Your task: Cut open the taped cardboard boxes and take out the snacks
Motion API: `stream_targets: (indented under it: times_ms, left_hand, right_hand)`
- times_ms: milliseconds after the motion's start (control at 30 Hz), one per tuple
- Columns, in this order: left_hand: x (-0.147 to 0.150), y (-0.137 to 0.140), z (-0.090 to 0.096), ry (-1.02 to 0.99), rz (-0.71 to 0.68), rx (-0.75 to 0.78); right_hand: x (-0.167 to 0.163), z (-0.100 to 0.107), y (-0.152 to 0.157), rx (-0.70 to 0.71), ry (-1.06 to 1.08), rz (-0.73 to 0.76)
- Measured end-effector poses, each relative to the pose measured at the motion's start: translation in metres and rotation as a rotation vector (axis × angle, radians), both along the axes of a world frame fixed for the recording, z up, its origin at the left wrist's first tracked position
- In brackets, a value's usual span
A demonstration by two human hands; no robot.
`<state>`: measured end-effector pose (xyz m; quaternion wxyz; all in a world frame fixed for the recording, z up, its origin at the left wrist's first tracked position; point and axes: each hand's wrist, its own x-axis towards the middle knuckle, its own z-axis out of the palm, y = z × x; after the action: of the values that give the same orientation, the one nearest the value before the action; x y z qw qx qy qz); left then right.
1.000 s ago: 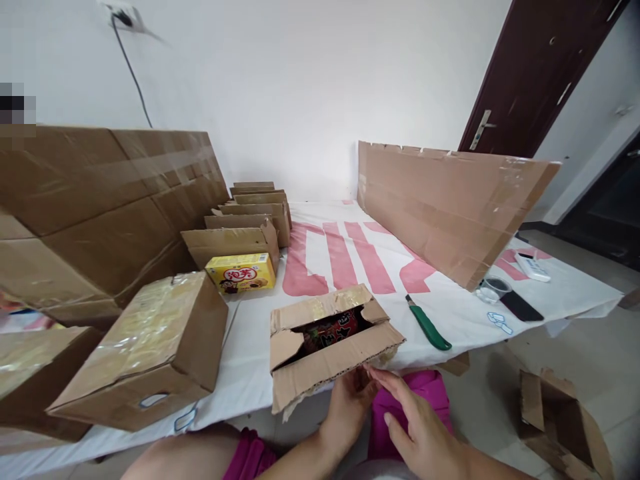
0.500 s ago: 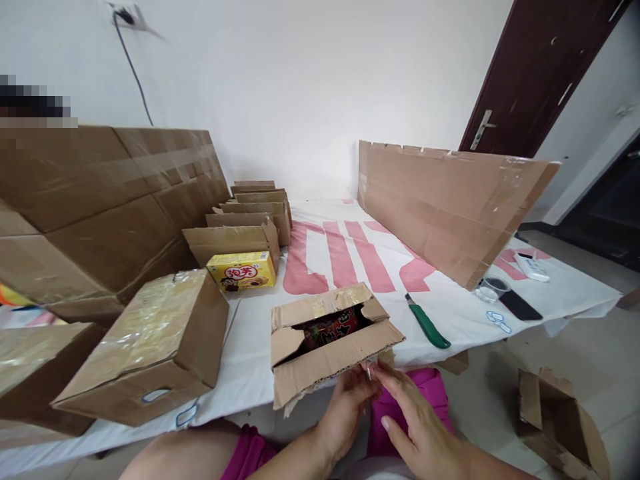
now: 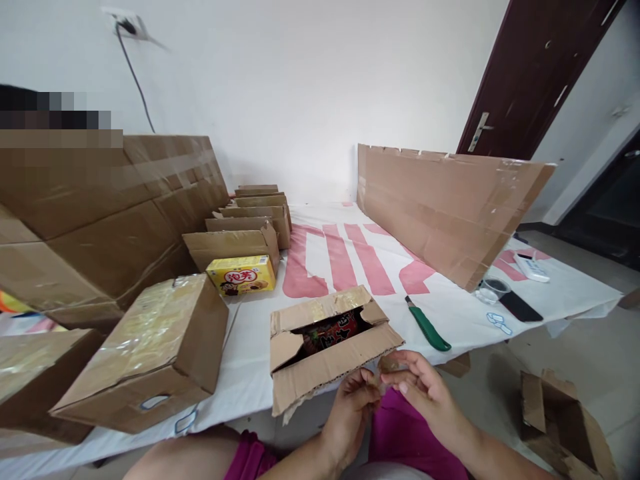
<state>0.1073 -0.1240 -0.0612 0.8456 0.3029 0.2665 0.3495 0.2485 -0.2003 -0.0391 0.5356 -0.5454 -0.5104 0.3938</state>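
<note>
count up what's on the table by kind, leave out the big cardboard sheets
Cardboard boxes: 8, first
Yellow box: 1
Green knife: 1
Phone: 1
Remote: 1
Clear cup: 1
Total: 13

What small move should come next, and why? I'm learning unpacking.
Probably drop the tape scrap pinched between the left hand and right hand, then fold back the front flap: the box is only partly open, with a red packet showing inside.

A white cloth-covered table [image 3: 345, 267] carries an opened carton [image 3: 327, 347], with a green knife [image 3: 427, 325] just right and a yellow snack box [image 3: 242, 274] behind-left.
</note>
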Motion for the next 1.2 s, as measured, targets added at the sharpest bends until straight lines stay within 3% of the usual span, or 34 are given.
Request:
stream_targets:
  times_ms: [133,300,367,467,633,833,1067,1200]
  left_hand:
    - [0.001,-0.001,-0.001,0.006,-0.03,-0.016]
    - [0.0,0.002,-0.001,0.02,-0.006,-0.042]
    - [0.0,0.003,0.0,0.025,-0.013,-0.038]
    - [0.002,0.003,-0.001,0.061,0.015,-0.009]
    - [0.003,0.001,-0.009,0.083,0.011,0.078]
    - [0.001,0.0,-0.011,0.065,-0.028,0.079]
    - [-0.003,-0.006,0.005,-0.011,-0.081,-0.012]
    - [-0.008,-0.007,0.016,-0.018,-0.17,0.152]
  right_hand:
    - [0.01,-0.002,0.008,0.031,-0.054,-0.131]
    - [0.038,-0.007,0.022,0.098,-0.226,-0.477]
    - [0.045,-0.008,0.025,0.018,-0.139,-0.399]
    - [0.041,-0.007,0.024,-0.101,-0.049,-0.142]
    - [0.01,-0.013,0.02,0.013,-0.257,0.008]
    - [-0.007,-0.015,0.02,0.172,-0.525,-0.087]
    - [-0.003,-0.01,0.0,0.333,-0.759,-0.065]
    - [-0.002,-0.026,-0.012,0.442,-0.864,-0.198]
